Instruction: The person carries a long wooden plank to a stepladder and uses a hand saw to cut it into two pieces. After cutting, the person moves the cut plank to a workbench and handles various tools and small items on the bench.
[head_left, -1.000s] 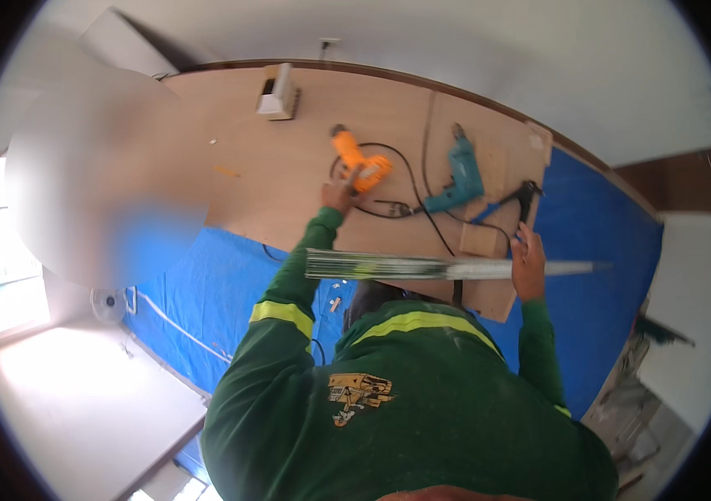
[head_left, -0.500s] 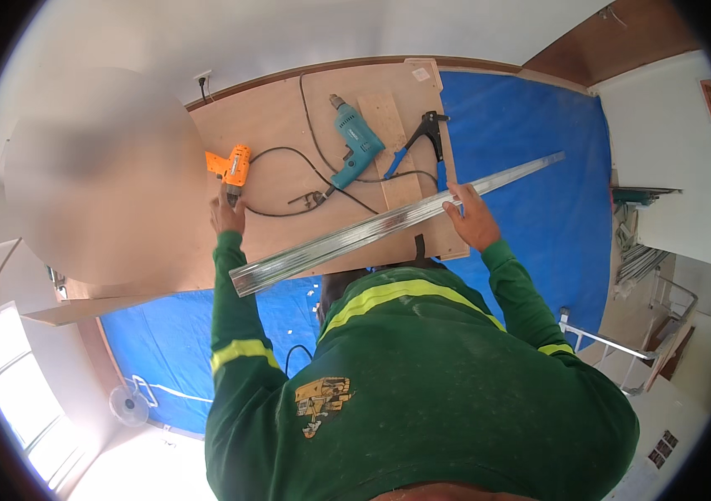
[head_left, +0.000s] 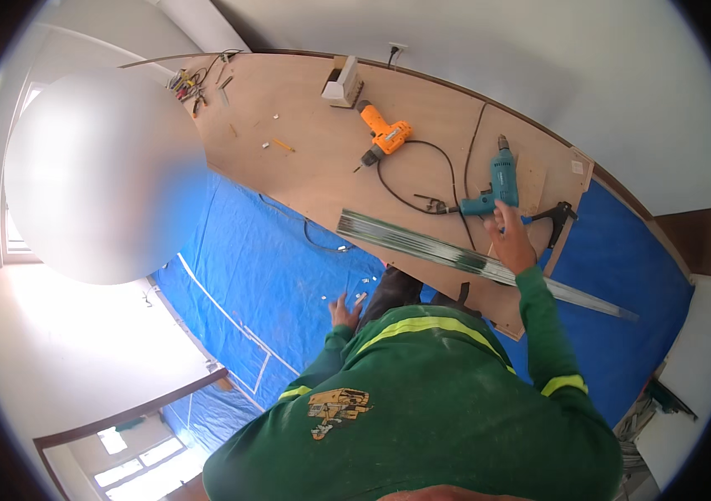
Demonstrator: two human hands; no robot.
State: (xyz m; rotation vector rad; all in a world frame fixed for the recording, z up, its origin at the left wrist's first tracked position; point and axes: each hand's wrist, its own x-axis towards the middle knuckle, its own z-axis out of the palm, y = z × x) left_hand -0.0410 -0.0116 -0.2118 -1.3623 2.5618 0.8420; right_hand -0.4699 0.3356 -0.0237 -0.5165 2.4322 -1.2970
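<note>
Over the metal channels (head_left: pixel 422 238), my right hand (head_left: pixel 511 238) is open, fingers pointing at the grip of the teal corded drill (head_left: pixel 501 175); whether they touch it I cannot tell. The long, shiny channels lie slantwise along the table's near edge, their right end sticking out past it. Low beside my thigh, my left hand (head_left: pixel 345 313) hangs empty with its fingers apart. An orange cordless drill (head_left: pixel 389 136) rests on its side farther left, its bit pointing toward me. Right of the teal drill lies a black hand riveter (head_left: pixel 557 220) with blue handles, partly hidden.
The wooden table (head_left: pixel 305 179) also carries a white open box (head_left: pixel 342 83), a yellow pencil (head_left: pixel 284 145) and a cluster of hand tools (head_left: pixel 189 85) at the far left. A black cable (head_left: pixel 397 194) loops between the drills. Blue sheeting (head_left: pixel 247 242) covers the floor.
My view has swung left. The left hand has left the orange drill and dropped beside my thigh. My right hand has come off the metal channels and moved toward the teal drill.
</note>
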